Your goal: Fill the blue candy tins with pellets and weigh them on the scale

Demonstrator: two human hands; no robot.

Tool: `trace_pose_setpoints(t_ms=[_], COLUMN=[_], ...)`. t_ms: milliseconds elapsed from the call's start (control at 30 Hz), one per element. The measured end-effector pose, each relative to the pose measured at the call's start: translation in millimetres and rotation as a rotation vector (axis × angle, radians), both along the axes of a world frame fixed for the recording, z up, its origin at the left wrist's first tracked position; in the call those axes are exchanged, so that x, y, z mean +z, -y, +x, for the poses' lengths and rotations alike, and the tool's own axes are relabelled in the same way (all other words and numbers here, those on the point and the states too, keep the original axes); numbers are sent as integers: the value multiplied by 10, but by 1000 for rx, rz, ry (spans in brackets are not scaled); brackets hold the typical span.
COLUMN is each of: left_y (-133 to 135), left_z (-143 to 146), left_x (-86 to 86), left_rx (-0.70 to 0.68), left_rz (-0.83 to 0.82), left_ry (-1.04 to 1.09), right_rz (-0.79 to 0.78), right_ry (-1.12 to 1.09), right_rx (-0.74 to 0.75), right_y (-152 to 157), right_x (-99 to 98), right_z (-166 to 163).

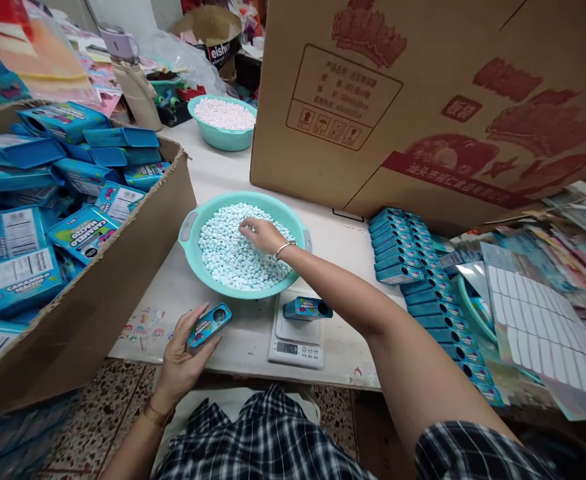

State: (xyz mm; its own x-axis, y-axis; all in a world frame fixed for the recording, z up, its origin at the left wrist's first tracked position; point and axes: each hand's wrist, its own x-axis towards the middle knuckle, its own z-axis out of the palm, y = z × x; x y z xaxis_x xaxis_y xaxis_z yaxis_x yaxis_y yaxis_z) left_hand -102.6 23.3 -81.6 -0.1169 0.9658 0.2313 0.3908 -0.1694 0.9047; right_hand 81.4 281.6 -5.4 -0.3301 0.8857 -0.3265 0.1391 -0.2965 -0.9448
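Gripping blue box [207, 331] in left hand [183, 357]; with right hand [263, 236] curled over pellets [227, 250], cannot tell if holding any. Might drop some onto near scale [297, 352] through loose pinch.

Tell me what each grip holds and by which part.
Left grip: a blue box, by its sides. Right grip, at the pale pellets: cannot tell whether it holds any.

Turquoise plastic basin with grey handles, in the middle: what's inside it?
Many small pale-blue and white pieces lie in the turquoise plastic basin, with the right hand over them. They hide the basin's floor, and the hand also covers some of the pieces.
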Motion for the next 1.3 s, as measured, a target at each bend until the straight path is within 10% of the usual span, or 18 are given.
trace_pose_setpoints(t_ms=[267, 533, 833, 1300], left_y=[242, -169, -814, -773], left_z=[17, 878, 1773, 1845], left_x=[292, 922, 774, 738], left_rx=[357, -329, -515, -488], left_rz=[250, 216, 142, 124], left_ry=[-132, -188, -312, -258], right_rz=[-381, -355, -167, 222], right_ry=[-382, -797, -879, -704], right_rx=[-211, -221, -763, -938], right_y=[-25, 386, 1484, 1747], right_x=[112, 541, 390, 280], right_z=[36, 774, 1440, 1106])
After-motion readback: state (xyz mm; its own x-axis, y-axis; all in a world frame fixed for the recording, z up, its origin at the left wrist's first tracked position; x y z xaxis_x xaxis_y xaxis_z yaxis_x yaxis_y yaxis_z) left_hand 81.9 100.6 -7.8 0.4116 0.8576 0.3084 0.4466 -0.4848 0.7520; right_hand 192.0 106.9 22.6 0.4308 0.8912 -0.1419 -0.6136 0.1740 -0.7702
